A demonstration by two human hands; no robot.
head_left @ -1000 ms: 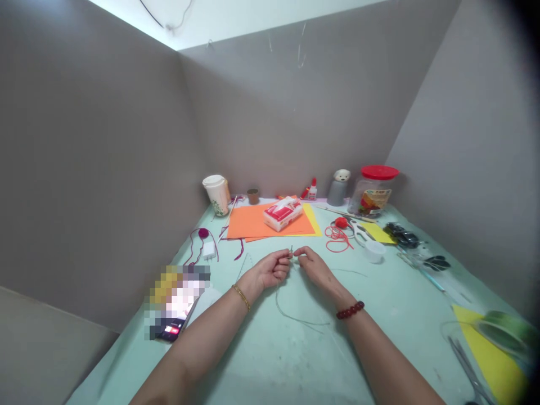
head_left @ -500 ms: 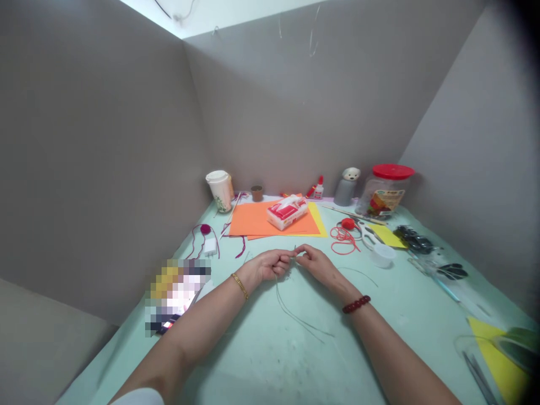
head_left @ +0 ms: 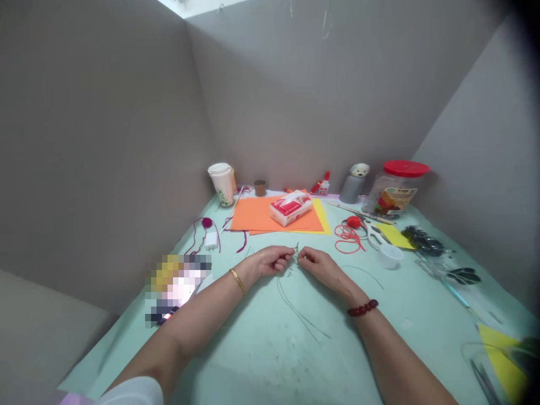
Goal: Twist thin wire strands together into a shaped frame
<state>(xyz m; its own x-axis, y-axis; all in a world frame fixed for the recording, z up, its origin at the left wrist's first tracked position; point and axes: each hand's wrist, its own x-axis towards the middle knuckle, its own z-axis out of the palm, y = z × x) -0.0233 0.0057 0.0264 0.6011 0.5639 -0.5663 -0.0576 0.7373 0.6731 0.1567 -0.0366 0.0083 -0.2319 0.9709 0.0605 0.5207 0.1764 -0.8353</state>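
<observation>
Fingertips pinched, my left hand [head_left: 272, 262] grips a small thin greenish piece [head_left: 297, 251], its dark tip poking up between the hands. Facing it, my right hand [head_left: 318, 263] is closed in a pinch at the right side of that same piece. Thin wire strands [head_left: 304, 318] trail from under my left hand and curve down to the right across the table. Whether the strands join the piece is hidden by my fingers. Small dark bits [head_left: 289, 273] lie just below the fingertips.
Orange paper [head_left: 250, 214] holds a tissue pack [head_left: 291, 207] behind my hands. To the right are red yarn [head_left: 348, 239], scissors [head_left: 373, 233], a clear cup [head_left: 390, 256] and a red-lidded jar [head_left: 392, 191]. A blurred phone [head_left: 179, 289] and white adapter [head_left: 211, 241] lie left.
My fingertips have drawn slightly apart, so more of the thin greenish piece shows between them. The right hand has shifted a little right, and the head view has moved slightly.
</observation>
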